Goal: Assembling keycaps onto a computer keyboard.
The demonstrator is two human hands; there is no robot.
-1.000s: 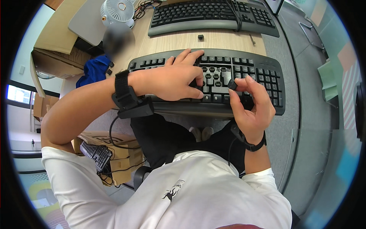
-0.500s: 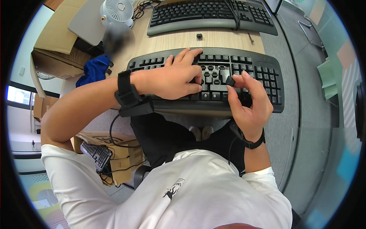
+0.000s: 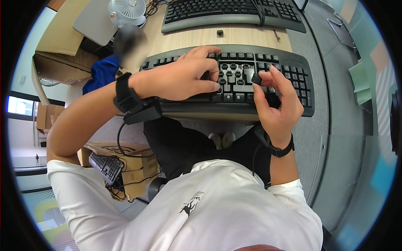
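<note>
A black keyboard (image 3: pixel 289 62) lies in front of me, with a patch of keycaps off its middle right and the pale base and black key stems (image 3: pixel 234 75) bare. My left hand (image 3: pixel 194 73) rests across its left half, fingers spread, thumb and bent index finger beside the bare patch; most keys beneath are hidden. Thumb and index finger of my right hand (image 3: pixel 278 94) pinch a small black keycap (image 3: pixel 256 78) just above the right side of that patch. The other fingers of this hand curl over keys to the right.
Behind it lies a second black keyboard (image 3: pixel 209 27) with a cable across it. A loose keycap (image 3: pixel 220 33) and a thin short piece (image 3: pixel 277 35) lie between the keyboards. A white fan (image 3: pixel 127 10), blue cloth (image 3: pixel 100 75) and cardboard box (image 3: pixel 63 69) stand left.
The keyboard appears slightly higher in view. My left hand's fingers have drawn a little closer together. My right hand still pinches the keycap, which has tilted slightly.
</note>
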